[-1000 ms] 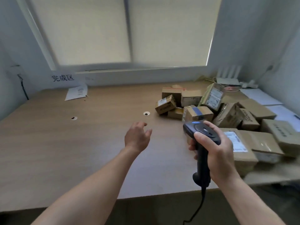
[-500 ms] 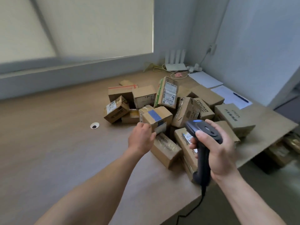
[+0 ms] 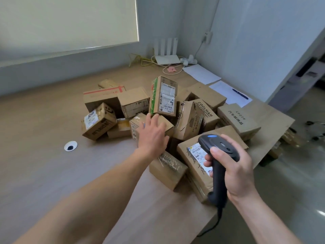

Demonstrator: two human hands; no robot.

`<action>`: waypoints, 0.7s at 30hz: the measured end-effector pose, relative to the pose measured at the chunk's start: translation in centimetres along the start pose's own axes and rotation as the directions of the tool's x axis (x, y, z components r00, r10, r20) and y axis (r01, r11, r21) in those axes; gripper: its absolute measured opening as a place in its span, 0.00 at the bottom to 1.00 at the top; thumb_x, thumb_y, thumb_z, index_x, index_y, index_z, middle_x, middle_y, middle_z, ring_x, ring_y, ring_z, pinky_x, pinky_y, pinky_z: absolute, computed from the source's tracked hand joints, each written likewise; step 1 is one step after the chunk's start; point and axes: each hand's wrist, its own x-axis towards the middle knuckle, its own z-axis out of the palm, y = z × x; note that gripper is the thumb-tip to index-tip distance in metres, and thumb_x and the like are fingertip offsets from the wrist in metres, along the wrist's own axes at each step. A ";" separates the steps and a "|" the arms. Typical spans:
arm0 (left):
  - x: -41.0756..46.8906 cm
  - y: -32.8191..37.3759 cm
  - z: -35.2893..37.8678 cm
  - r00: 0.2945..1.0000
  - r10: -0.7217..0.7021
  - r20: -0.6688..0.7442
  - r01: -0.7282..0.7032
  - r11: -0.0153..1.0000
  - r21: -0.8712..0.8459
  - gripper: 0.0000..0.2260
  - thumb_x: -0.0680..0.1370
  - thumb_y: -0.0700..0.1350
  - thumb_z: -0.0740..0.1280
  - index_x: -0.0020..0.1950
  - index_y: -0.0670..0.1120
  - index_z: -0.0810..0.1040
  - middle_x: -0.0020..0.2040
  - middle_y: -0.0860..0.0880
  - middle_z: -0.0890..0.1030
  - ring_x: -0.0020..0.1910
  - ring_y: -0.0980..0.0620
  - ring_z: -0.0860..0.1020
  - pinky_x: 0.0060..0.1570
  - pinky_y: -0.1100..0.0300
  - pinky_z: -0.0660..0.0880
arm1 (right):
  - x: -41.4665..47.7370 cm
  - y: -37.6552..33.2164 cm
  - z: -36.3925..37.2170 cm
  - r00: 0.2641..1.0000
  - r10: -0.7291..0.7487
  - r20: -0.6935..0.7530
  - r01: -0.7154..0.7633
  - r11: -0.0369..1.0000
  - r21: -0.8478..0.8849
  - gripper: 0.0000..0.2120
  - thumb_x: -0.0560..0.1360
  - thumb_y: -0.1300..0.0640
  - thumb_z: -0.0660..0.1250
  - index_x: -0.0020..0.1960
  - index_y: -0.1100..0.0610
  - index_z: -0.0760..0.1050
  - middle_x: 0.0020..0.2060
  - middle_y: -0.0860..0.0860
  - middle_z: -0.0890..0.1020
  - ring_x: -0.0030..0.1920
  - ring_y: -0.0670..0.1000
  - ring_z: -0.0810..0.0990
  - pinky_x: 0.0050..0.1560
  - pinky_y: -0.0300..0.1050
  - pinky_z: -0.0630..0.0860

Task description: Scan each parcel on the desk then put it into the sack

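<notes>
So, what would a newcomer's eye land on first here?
The heap of cardboard parcels at the right end of the desk, with an upright green-edged parcel standing tallest. Then the left hand reaching onto a middle parcel, and the right hand gripping a black scanner.

Parcel pile (image 3: 186,120) sits centre-right on surface (image 3: 44,164); grommet (image 3: 70,146) at its 9 o'clock, router (image 3: 167,59) at 12, papers (image 3: 202,74) at 2, pen (image 3: 240,93) on them, scanner (image 3: 219,145) in right grip (image 3: 237,169) at 5.
</notes>
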 end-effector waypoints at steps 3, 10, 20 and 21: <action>-1.5 2.1 1.1 0.943 0.330 -0.051 -0.334 0.934 -0.129 0.13 0.76 0.47 0.69 0.58 0.43 0.78 0.65 0.44 0.74 0.65 0.43 0.72 0.63 0.48 0.72 | 0.4 0.4 0.5 1.000 0.010 -0.002 -0.010 1.000 0.005 0.21 0.66 0.55 0.73 0.59 0.49 0.79 0.37 0.59 0.83 0.32 0.54 0.80 0.25 0.42 0.74; -4.4 1.8 5.0 0.852 0.153 0.500 -0.110 0.987 -0.115 0.28 0.72 0.67 0.68 0.66 0.53 0.75 0.65 0.49 0.72 0.66 0.46 0.69 0.61 0.46 0.75 | 0.6 0.9 0.7 1.000 0.012 0.024 -0.012 0.999 -0.032 0.22 0.67 0.53 0.73 0.61 0.49 0.78 0.40 0.60 0.84 0.35 0.56 0.81 0.26 0.43 0.73; -12.4 -2.4 4.0 0.931 0.018 0.364 0.002 0.999 -0.053 0.12 0.77 0.43 0.65 0.59 0.49 0.73 0.64 0.48 0.67 0.64 0.41 0.67 0.61 0.48 0.67 | -0.8 1.4 2.1 0.990 0.040 0.132 -0.042 0.999 0.009 0.29 0.67 0.54 0.73 0.68 0.55 0.76 0.38 0.60 0.82 0.36 0.58 0.80 0.27 0.44 0.73; -13.6 -3.0 4.1 0.937 -0.042 0.347 0.048 0.999 -0.008 0.17 0.76 0.45 0.66 0.64 0.50 0.70 0.69 0.47 0.63 0.70 0.40 0.62 0.64 0.47 0.66 | -1.0 1.5 2.2 0.987 0.041 0.153 -0.041 0.999 -0.005 0.30 0.67 0.53 0.73 0.69 0.55 0.75 0.39 0.59 0.83 0.37 0.59 0.80 0.28 0.45 0.73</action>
